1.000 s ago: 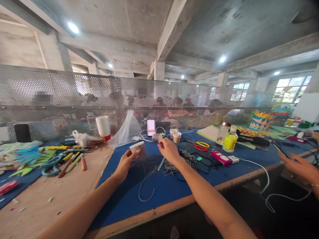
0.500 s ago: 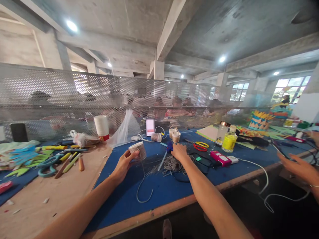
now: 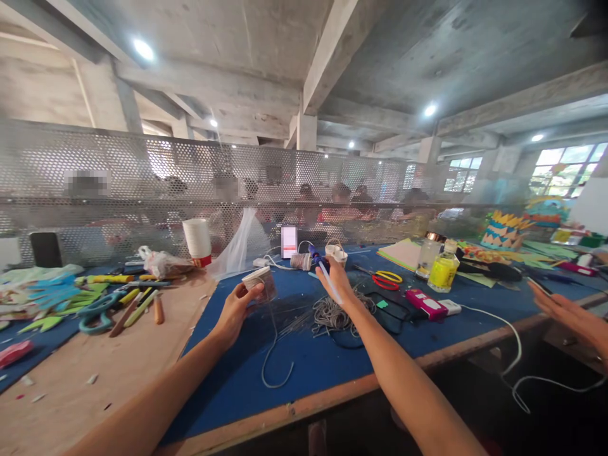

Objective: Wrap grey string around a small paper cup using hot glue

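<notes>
Left hand (image 3: 236,308) fingers curled round small clear plastic cup (image 3: 259,285); contents indiscernible. Right hand (image 3: 336,280) pinching blue-tipped white glue stick tool (image 3: 323,270) above grey cord tangle (image 3: 335,315).

A large craft workshop in a bare industrial hall is shown. Raw concrete beams (image 3: 332,57) and round ceiling lamps (image 3: 142,49) are seen overhead. A long workbench (image 3: 304,361), covered with a blue mat, is strewn with scissors (image 3: 387,278), a glue bottle (image 3: 443,269), cord (image 3: 332,313), paper cups (image 3: 197,239) and cut coloured paper (image 3: 52,297). Behind a perforated metal screen (image 3: 142,183), other people are seated at further benches. Finished paper decorations (image 3: 504,229) are stood near the windows (image 3: 565,163).
</notes>
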A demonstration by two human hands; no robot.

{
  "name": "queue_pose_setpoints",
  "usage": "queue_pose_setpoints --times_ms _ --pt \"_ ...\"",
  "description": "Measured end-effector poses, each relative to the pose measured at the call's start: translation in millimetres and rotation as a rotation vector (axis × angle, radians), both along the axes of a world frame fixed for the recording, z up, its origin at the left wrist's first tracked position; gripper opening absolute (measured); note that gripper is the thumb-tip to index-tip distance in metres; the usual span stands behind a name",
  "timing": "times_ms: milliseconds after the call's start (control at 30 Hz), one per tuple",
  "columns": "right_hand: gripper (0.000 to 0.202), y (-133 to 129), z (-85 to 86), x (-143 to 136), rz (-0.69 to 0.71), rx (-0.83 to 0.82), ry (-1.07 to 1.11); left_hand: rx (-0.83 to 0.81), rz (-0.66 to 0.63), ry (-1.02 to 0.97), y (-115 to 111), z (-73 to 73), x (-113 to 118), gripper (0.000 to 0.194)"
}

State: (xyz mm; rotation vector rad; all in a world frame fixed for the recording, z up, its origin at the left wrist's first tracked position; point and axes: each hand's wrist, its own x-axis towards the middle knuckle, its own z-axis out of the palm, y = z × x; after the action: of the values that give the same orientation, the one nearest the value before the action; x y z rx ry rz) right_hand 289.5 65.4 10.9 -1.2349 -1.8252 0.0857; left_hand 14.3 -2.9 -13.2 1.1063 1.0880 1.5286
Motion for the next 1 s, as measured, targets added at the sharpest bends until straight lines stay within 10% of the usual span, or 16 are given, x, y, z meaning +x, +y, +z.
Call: queue_pose_setpoints --times_ms 333,1000 --pt "0.032 -38.7 1.9 -27.8 0.513 0.022 0.083 -0.024 0.066 0.041 -2.1 6.4 3.8 0.070" --pt "0.028 -52.5 9.0 -32.6 0.553 -0.001 0.007 0.024 0.132 0.175 -2.7 5.2 5.3 0.070"
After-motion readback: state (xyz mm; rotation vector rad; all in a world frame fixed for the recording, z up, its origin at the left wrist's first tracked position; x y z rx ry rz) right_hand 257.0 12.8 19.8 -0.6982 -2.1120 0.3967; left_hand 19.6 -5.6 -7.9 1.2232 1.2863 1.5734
